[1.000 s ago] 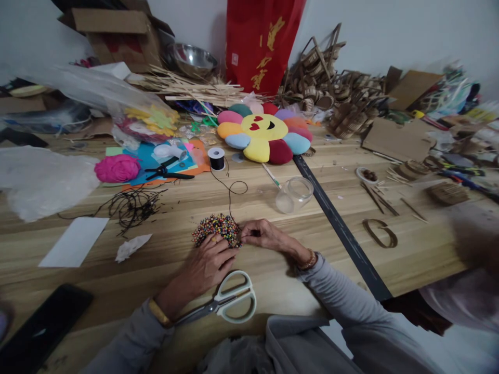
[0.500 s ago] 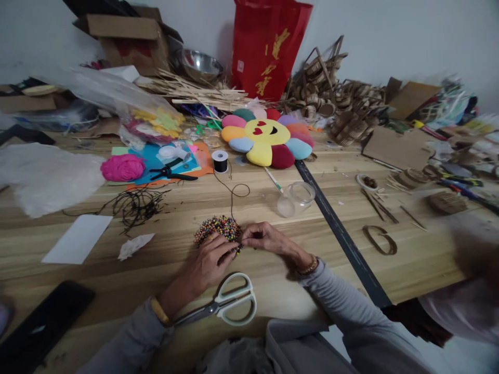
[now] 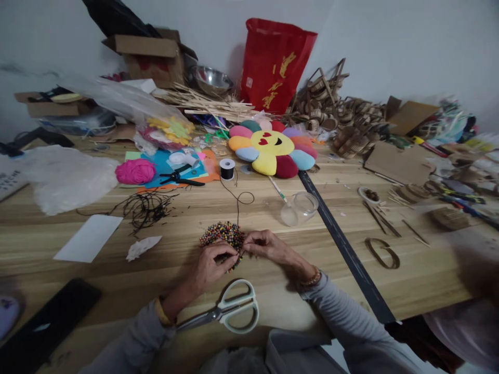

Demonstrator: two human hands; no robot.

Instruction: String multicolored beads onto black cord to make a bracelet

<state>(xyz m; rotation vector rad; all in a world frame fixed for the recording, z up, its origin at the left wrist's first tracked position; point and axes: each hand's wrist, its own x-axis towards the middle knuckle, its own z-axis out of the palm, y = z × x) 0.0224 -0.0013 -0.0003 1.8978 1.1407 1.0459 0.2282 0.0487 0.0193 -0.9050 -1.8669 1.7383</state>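
Observation:
A pile of small multicoloured beads point(image 3: 220, 234) lies on the wooden table point(image 3: 273, 280) in front of me. My left hand point(image 3: 212, 265) rests at its near edge with the fingers pinched on beads. My right hand point(image 3: 267, 244) sits just right of the pile, its fingertips pinched where a thin black thread point(image 3: 237, 200) arrives. That thread runs up to a black spool point(image 3: 226, 169). White-handled scissors point(image 3: 230, 311) lie by my left wrist.
A clear glass jar point(image 3: 298, 208) lies on its side to the right. A flower cushion point(image 3: 273, 148), red bag point(image 3: 275, 62), tangled black thread point(image 3: 144, 208), white paper point(image 3: 89, 238), pink yarn point(image 3: 134, 171) and a dark phone point(image 3: 47, 324) surround me. Cardboard pieces point(image 3: 397, 161) crowd the right.
My left hand has slid from on top of the bead pile to its near edge and pinched closer to my right hand. The view has tilted slightly downward.

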